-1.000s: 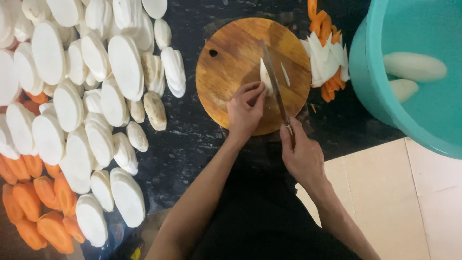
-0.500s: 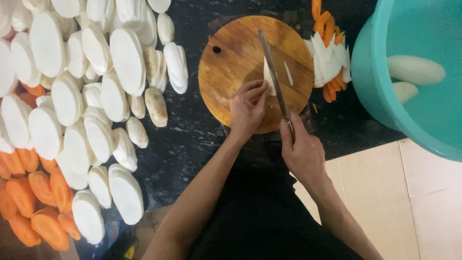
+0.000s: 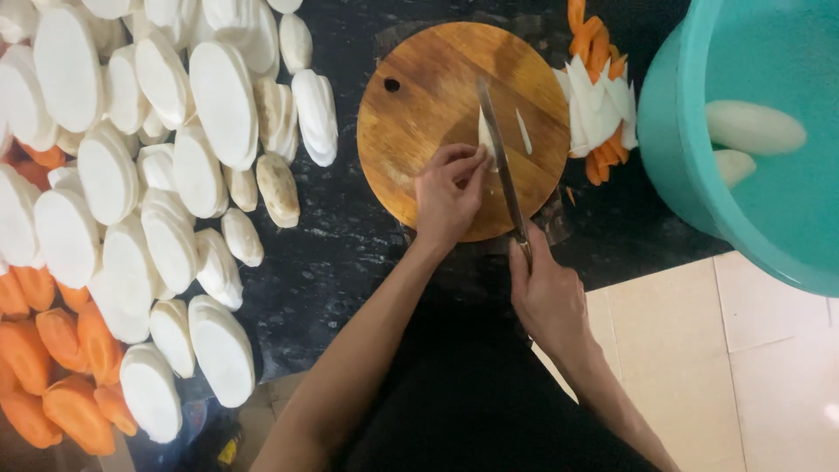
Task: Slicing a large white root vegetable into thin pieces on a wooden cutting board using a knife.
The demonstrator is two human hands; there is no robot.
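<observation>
Left hand [image 3: 447, 197] now curled, fingertips [image 3: 476, 160] pinched down on the near end of the white radish piece [image 3: 485, 133]; right hand [image 3: 546, 293] clamped around the handle of the knife [image 3: 501, 166], blade lying near-to-far across the round wooden cutting board [image 3: 428, 114]; compared with half a second ago, blade edged slightly closer to the fingertips and the white piece narrower, a thin cut strip [image 3: 523, 131] lying apart just right of the blade; reads as slicing well under way, only a sliver left to work through; white piece sitting upright-ish against the blade's left face, directly far of the pinching fingertips, touching them; beyond the board's right rim, a heap of white and orange cut slices [image 3: 599, 100]; further right, a teal tub [image 3: 690, 175] holding peeled white roots [image 3: 752, 127] in water; off to the left, many peeled white halves [image 3: 223, 100] spread on the dark countertop [image 3: 332, 262], with carrots [image 3: 61, 350] at the near left corner.
</observation>
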